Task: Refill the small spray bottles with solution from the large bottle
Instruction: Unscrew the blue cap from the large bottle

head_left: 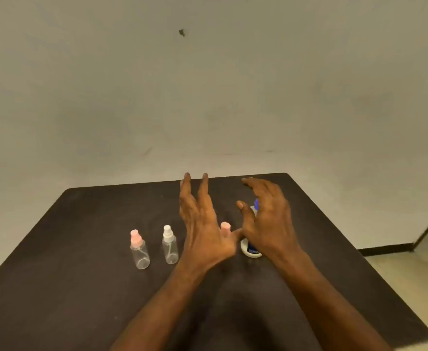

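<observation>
Dark table [81,287]: three small spray bottles [140,250], one large bottle [251,249]; both hands [202,224] spread, empty.

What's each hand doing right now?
Left hand: open, fingers straight, holding nothing.
Right hand: open, hovering over the large bottle, not gripping.

- No text, brand, number or sign can be read anywhere in the view.
- The large bottle [252,245] carries a blue label, but most of it is hidden behind the right hand [268,219], and what shows is too blurred to make out any letters.
- The small spray bottles [140,250] are clear plastic and show no printing.
</observation>
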